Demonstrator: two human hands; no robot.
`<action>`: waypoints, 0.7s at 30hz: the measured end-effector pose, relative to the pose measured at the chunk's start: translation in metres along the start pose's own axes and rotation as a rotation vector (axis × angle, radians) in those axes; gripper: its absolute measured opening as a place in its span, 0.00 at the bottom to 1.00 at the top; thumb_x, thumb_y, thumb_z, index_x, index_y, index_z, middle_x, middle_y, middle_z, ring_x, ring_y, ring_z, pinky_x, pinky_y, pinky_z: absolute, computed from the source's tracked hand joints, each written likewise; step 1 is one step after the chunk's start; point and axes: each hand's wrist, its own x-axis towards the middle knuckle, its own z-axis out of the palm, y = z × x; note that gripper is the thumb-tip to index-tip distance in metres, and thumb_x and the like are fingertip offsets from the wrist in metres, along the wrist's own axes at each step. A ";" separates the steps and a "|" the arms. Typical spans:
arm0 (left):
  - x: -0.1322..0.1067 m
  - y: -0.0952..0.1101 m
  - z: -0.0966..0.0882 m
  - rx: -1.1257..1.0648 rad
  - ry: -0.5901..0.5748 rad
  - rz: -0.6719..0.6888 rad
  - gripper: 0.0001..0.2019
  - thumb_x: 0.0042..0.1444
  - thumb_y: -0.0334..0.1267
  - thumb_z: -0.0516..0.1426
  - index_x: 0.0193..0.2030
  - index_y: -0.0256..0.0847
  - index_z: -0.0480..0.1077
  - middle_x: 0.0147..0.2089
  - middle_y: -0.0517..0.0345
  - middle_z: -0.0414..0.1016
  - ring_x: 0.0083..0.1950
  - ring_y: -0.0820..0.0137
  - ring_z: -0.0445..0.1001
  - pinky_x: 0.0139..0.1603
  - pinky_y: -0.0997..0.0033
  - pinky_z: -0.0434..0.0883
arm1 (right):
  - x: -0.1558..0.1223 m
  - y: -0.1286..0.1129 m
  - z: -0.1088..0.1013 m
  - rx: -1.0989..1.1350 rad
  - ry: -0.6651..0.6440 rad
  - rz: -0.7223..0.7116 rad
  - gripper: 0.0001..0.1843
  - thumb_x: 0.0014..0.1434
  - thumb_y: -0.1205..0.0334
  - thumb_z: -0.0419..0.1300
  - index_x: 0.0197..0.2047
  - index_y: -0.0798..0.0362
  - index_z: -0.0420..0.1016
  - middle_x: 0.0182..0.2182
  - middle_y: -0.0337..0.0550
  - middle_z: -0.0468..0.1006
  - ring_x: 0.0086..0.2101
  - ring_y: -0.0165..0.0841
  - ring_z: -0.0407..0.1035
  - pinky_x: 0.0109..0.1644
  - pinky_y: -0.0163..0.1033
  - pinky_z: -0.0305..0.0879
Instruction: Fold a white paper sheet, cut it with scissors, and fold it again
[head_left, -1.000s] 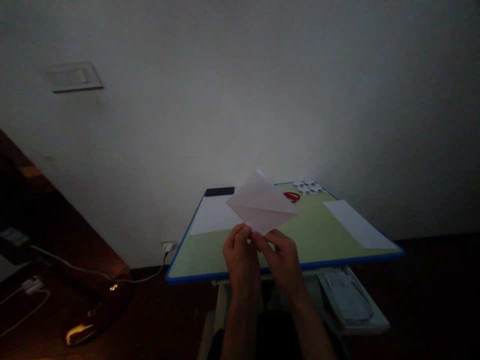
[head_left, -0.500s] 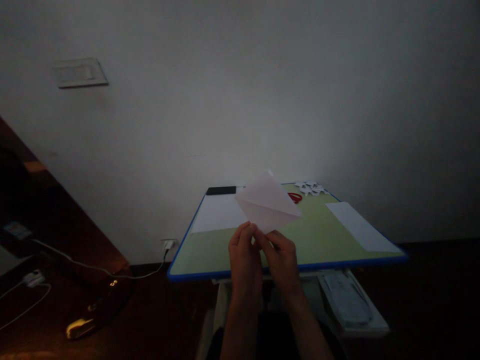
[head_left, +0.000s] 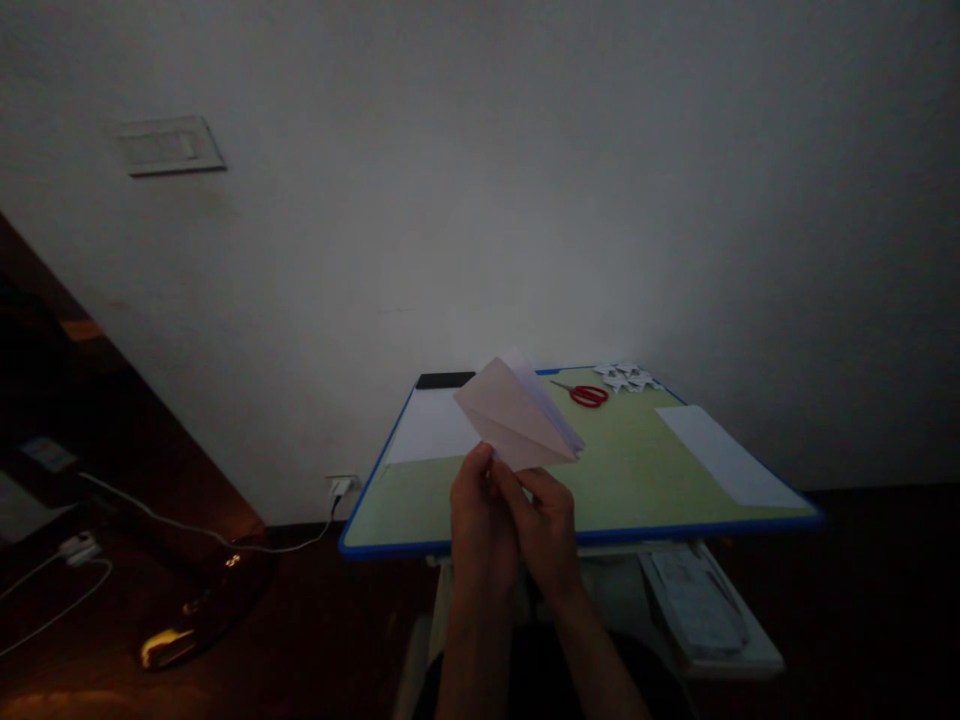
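The pale folded paper (head_left: 504, 405), creased across, is held tilted, its layers seemingly parted along one edge.

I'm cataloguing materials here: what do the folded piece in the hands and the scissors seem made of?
Folded piece: matte, pale, likely paper, given its straight crease and thin edges. Scissors: smooth red handles, probably plastic; greyish blades, likely metal, though dim.

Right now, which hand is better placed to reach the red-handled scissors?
Likely the right hand: it is nearer the scissors, right of the folded white paper. Both hands hold the paper; the left hand would steady it.
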 end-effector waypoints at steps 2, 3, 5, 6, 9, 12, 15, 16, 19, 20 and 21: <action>0.000 0.001 0.000 -0.006 0.009 0.005 0.15 0.47 0.45 0.68 0.38 0.37 0.80 0.40 0.49 0.85 0.47 0.57 0.84 0.48 0.64 0.78 | 0.001 -0.001 -0.001 0.019 -0.010 0.022 0.24 0.67 0.50 0.64 0.21 0.52 0.76 0.24 0.39 0.77 0.29 0.33 0.70 0.36 0.37 0.65; 0.000 0.001 0.000 -0.002 0.015 0.012 0.16 0.47 0.45 0.69 0.39 0.37 0.80 0.40 0.50 0.85 0.46 0.58 0.84 0.47 0.64 0.78 | 0.001 -0.002 -0.001 0.032 -0.018 0.038 0.24 0.66 0.49 0.65 0.21 0.52 0.76 0.23 0.39 0.76 0.29 0.33 0.69 0.35 0.37 0.65; -0.001 0.003 0.000 0.017 0.024 0.041 0.15 0.47 0.45 0.69 0.39 0.37 0.80 0.39 0.52 0.84 0.44 0.60 0.84 0.45 0.65 0.77 | 0.001 -0.005 -0.002 0.064 -0.038 0.072 0.25 0.65 0.47 0.65 0.21 0.53 0.76 0.22 0.38 0.74 0.27 0.32 0.67 0.33 0.37 0.63; -0.001 0.004 -0.001 0.023 0.025 0.058 0.15 0.48 0.44 0.69 0.39 0.37 0.80 0.38 0.52 0.84 0.42 0.61 0.84 0.45 0.65 0.77 | 0.001 -0.006 -0.002 0.078 -0.050 0.083 0.24 0.65 0.47 0.65 0.22 0.53 0.77 0.22 0.38 0.73 0.27 0.32 0.66 0.32 0.37 0.63; -0.001 0.008 -0.001 0.007 0.030 0.078 0.15 0.47 0.44 0.69 0.39 0.37 0.80 0.39 0.53 0.84 0.39 0.64 0.83 0.44 0.66 0.77 | 0.000 -0.008 -0.002 0.096 -0.078 0.082 0.23 0.65 0.48 0.65 0.23 0.53 0.78 0.22 0.37 0.73 0.28 0.32 0.67 0.33 0.37 0.63; 0.000 0.012 -0.003 -0.021 0.075 0.098 0.16 0.46 0.43 0.70 0.40 0.37 0.80 0.40 0.54 0.84 0.37 0.68 0.81 0.41 0.69 0.76 | 0.000 -0.009 -0.001 0.113 -0.138 0.099 0.20 0.66 0.51 0.65 0.25 0.53 0.81 0.25 0.38 0.76 0.30 0.33 0.70 0.36 0.37 0.64; 0.002 0.016 -0.006 -0.022 0.094 0.121 0.16 0.47 0.43 0.70 0.41 0.37 0.80 0.39 0.54 0.83 0.35 0.70 0.80 0.38 0.72 0.75 | 0.001 -0.009 -0.001 0.137 -0.194 0.108 0.18 0.66 0.52 0.65 0.28 0.52 0.83 0.27 0.39 0.79 0.32 0.33 0.71 0.39 0.37 0.66; 0.003 0.018 -0.008 -0.018 0.096 0.126 0.16 0.47 0.43 0.69 0.41 0.37 0.79 0.39 0.55 0.82 0.35 0.70 0.79 0.36 0.73 0.74 | 0.001 -0.010 -0.001 0.146 -0.205 0.107 0.18 0.66 0.52 0.65 0.27 0.52 0.83 0.28 0.39 0.79 0.33 0.33 0.71 0.40 0.37 0.67; 0.004 0.022 -0.013 0.008 0.126 0.131 0.16 0.50 0.46 0.68 0.41 0.39 0.79 0.36 0.57 0.80 0.31 0.71 0.76 0.28 0.74 0.68 | 0.001 -0.011 -0.003 0.180 -0.251 0.118 0.17 0.66 0.53 0.65 0.27 0.51 0.84 0.27 0.39 0.78 0.32 0.33 0.72 0.40 0.37 0.68; 0.004 0.023 -0.015 0.020 0.138 0.136 0.15 0.51 0.47 0.67 0.41 0.40 0.78 0.36 0.58 0.79 0.30 0.71 0.76 0.27 0.74 0.67 | 0.001 -0.011 -0.004 0.186 -0.266 0.126 0.17 0.65 0.53 0.65 0.27 0.51 0.85 0.27 0.39 0.78 0.32 0.33 0.71 0.40 0.37 0.68; 0.004 0.023 -0.016 0.034 0.146 0.142 0.15 0.51 0.48 0.67 0.41 0.41 0.78 0.35 0.58 0.78 0.30 0.71 0.76 0.27 0.73 0.67 | 0.001 -0.011 -0.005 0.189 -0.283 0.135 0.17 0.65 0.53 0.65 0.28 0.51 0.85 0.26 0.39 0.77 0.32 0.33 0.71 0.39 0.37 0.68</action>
